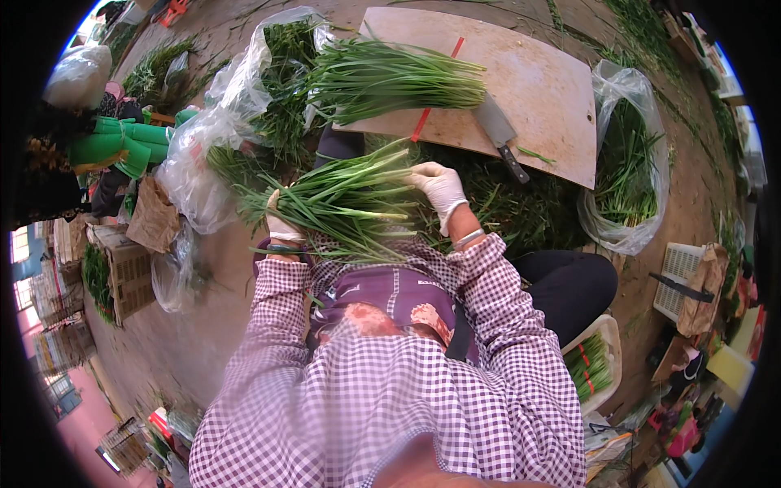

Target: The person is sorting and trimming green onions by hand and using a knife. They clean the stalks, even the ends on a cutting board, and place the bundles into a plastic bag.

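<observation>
My left hand, in a white glove, holds a loose bunch of garlic chives from below, over my lap. My gloved right hand pinches at the pale stem ends on the bunch's right side. Ahead, a larger bundle of chives lies on a wooden board, across a red strip. A cleaver rests beside its cut ends, the black handle sticking out past the board's near edge. A short green piece lies near the handle.
Plastic bags of greens stand left and right of the board. Leaf scraps are heaped below it. A white basket with red-banded chives is by my right knee. A crate stands left. A person in green sleeves is at far left.
</observation>
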Tool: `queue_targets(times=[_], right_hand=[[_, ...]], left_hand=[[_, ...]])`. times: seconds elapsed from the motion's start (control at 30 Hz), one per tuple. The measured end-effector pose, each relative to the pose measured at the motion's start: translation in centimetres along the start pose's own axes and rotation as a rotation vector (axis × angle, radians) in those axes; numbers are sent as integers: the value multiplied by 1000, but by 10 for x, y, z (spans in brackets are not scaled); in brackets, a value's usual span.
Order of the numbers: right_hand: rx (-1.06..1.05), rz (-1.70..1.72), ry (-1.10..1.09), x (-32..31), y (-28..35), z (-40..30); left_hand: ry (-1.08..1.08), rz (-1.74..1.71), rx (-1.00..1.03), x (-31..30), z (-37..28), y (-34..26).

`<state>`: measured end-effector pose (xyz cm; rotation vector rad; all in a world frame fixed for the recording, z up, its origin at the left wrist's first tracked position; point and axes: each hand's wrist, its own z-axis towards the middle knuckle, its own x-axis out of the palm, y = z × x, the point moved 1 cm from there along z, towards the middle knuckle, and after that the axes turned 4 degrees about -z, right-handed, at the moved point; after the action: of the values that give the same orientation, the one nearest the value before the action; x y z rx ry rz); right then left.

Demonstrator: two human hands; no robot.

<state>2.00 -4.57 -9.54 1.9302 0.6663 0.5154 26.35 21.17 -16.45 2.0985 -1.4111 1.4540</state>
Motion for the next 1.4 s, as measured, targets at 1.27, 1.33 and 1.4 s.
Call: queue_targets(times=[1.27, 1.33, 1.4], right_hand=[[-59, -360, -3, 7, -48, 23], [-6, -245, 173, 11, -37, 18], [-117, -289, 357, 7, -46, 25]], left_hand=[[262, -48, -32, 17, -2, 3], [138, -28, 29, 24, -4, 4], [158, 45, 50, 34, -8, 6]])
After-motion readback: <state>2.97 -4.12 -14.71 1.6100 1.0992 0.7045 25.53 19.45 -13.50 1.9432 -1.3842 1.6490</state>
